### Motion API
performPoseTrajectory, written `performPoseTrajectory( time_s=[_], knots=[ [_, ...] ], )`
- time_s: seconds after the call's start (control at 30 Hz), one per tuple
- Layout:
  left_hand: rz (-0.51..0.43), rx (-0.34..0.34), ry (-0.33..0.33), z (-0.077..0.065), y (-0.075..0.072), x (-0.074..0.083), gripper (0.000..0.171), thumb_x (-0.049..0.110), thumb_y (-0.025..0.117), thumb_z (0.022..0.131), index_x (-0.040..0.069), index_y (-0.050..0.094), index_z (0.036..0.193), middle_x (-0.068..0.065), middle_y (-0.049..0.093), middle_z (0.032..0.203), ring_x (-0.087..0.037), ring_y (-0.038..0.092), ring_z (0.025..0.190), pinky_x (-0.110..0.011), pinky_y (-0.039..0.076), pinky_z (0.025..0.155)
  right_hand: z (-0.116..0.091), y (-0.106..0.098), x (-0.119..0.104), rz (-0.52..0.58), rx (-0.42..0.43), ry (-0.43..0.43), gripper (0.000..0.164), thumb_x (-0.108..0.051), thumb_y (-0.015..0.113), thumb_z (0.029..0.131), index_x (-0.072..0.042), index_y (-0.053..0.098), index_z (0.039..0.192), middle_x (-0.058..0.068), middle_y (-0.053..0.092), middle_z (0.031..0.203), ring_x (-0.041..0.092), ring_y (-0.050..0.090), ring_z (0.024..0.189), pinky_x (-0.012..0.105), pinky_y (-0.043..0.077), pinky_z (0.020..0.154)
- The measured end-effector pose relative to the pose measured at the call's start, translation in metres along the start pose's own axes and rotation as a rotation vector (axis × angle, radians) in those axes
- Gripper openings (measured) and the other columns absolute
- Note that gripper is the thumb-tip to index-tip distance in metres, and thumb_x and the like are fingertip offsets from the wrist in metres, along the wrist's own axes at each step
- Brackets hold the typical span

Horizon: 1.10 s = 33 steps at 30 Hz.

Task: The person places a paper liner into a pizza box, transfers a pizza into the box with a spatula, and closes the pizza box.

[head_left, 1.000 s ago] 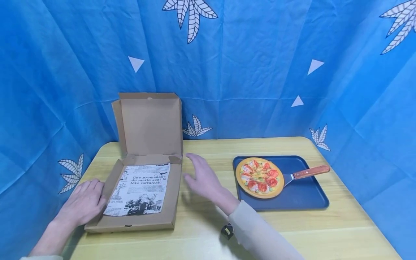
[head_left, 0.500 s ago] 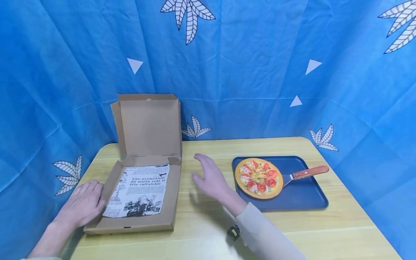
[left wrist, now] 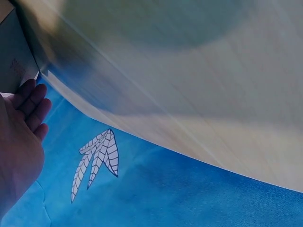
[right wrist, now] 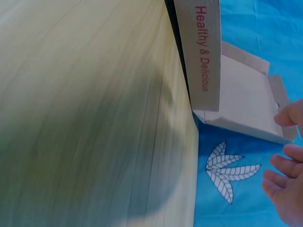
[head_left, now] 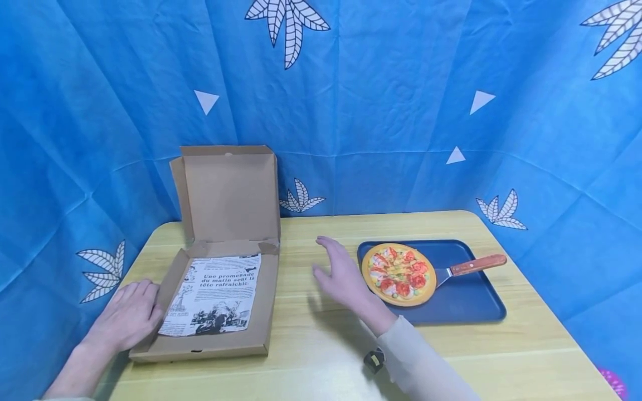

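An open cardboard pizza box [head_left: 263, 334] stands at the left of the table, lid raised. A printed paper sheet [head_left: 220, 292] lines its bottom. My left hand [head_left: 127, 314] rests against the box's left wall, its fingers fairly straight in the left wrist view. Between the box and a blue tray [head_left: 456, 309], my right hand [head_left: 346, 275] is held over the table with thumb and fingers apart, holding nothing. A round pizza [head_left: 399, 274] lies on the tray's left part. The blade of a pizza server with a wooden handle [head_left: 478, 265] goes under the pizza's right edge.
The light wood table [head_left: 311, 367] has a rounded far edge. A blue cloth with leaf prints [head_left: 341, 111] hangs behind it and at both sides. The raised box lid [head_left: 230, 197] stands close to the cloth. The server's handle sticks out past the tray's right rim.
My right hand has moved right, away from the pizza box and toward the tray. My left hand stays at the box's left wall. The view has shifted slightly.
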State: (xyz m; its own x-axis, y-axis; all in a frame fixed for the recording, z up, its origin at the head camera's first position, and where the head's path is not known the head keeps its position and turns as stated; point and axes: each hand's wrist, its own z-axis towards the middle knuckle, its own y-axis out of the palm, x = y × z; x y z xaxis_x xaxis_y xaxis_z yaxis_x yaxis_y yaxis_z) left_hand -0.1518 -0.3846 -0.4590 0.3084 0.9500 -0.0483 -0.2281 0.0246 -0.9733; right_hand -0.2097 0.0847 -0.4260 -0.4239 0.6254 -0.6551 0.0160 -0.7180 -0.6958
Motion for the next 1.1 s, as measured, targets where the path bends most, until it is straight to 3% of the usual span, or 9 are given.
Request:
performPoseTrajectory(
  time_s=[0.77, 1.1],
  knots=[
    [0.001, -0.025, -0.002, 0.001, -0.003, 0.000, 0.030, 0.015, 0.060, 0.089, -0.007, 0.056, 0.108, -0.016, 0.055, 0.097, -0.041, 0.055, 0.097, -0.059, 0.043, 0.092, -0.010, -0.027, 0.022, -0.002, 0.133, 0.026, 0.064, -0.016, 0.071, 0.095, -0.004, 0.046, 0.153, 0.015, 0.048, 0.156, 0.034, 0.045, 0.145, 0.051, 0.037, 0.119],
    [-0.010, 0.005, 0.007, 0.001, -0.004, 0.002, 0.030, 0.015, 0.062, 0.087, -0.007, 0.057, 0.108, -0.015, 0.056, 0.096, -0.039, 0.055, 0.095, -0.058, 0.044, 0.089, -0.013, -0.037, 0.030, 0.021, 0.163, 0.053, 0.064, -0.015, 0.071, 0.096, -0.003, 0.045, 0.153, 0.017, 0.048, 0.156, 0.037, 0.044, 0.144, 0.054, 0.038, 0.118]
  ],
)
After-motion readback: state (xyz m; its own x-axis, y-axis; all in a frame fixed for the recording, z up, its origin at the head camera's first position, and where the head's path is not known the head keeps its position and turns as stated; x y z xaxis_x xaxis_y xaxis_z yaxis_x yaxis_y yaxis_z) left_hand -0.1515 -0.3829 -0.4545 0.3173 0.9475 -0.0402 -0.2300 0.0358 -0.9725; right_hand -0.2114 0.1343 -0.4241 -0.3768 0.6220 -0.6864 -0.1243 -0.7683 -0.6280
